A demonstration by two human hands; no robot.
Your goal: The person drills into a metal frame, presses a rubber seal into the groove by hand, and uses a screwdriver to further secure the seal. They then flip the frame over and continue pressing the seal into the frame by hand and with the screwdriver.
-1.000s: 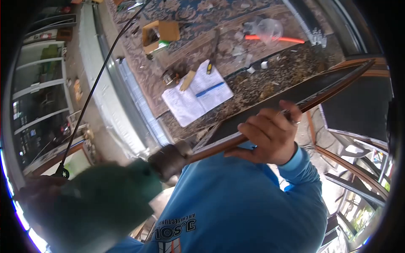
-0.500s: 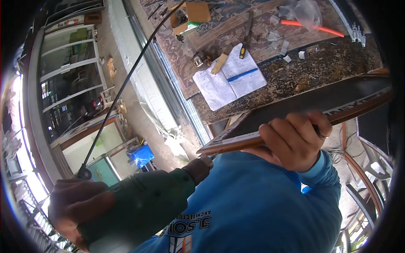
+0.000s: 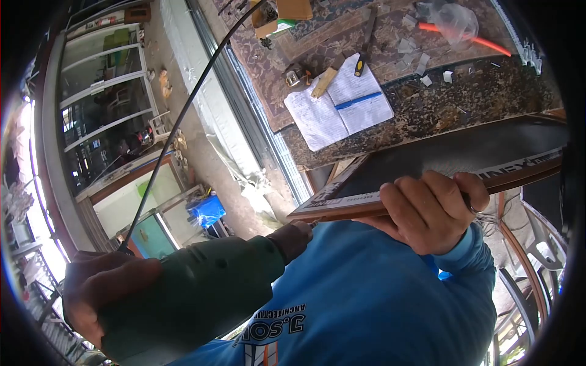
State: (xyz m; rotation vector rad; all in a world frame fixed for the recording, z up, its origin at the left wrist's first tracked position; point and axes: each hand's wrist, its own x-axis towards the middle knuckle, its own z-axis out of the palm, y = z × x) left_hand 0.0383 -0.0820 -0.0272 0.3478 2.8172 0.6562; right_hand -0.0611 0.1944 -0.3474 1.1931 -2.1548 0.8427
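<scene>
My left hand [image 3: 113, 287] is wrapped round the body of a green power drill [image 3: 207, 280] at the lower left. The drill's chuck [image 3: 293, 241] points right, and its bit meets or nearly meets the brown edge near the left corner of a dark panel frame [image 3: 415, 165]; exact contact is hard to tell. My right hand [image 3: 433, 210], with a ring on one finger, grips the frame's near edge, fingers curled over printed white tape. The frame lies tilted in front of my blue shirt.
Beyond the frame is a worn table [image 3: 427, 122] bearing an open notebook [image 3: 360, 116], a blue pen, a tape measure [image 3: 293, 77], a box [image 3: 293, 9], metal scraps and an orange tube [image 3: 491, 47]. A dark cable [image 3: 177, 122] crosses the left side. Glass-panelled frames stand farther left.
The view has shifted slightly, so the table items appear a little higher and farther right. Both hands keep their holds, and the drill remains beside the frame's corner.
</scene>
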